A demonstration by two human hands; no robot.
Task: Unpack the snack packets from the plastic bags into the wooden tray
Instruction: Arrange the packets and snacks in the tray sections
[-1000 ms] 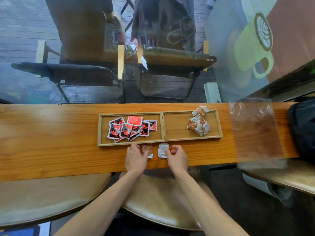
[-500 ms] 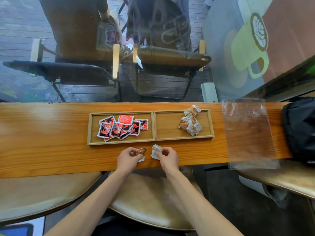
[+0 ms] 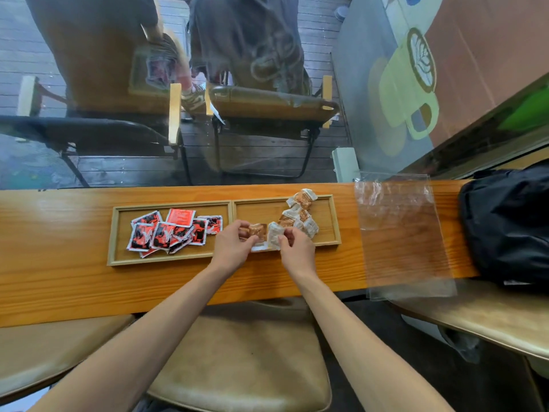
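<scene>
While both hands hovered over the wooden tray (image 3: 335,221), its right compartment lay directly beneath them. The left hand (image 3: 231,248) pinched a brown snack packet (image 3: 258,231); the right hand (image 3: 297,251) pinched a pale packet (image 3: 275,235).

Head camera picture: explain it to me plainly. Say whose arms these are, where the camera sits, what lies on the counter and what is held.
There is no machine here. A person wears a camera on the head, looking down at their own two bare arms.

On the wooden counter lies a two-part tray. Its left part holds red packets; its right part holds brown packets. An empty clear bag lies to the right, beside a black bag.

The left hand pinches a brown packet. The right hand pinches a pale packet. Both are over the tray's right part.
</scene>
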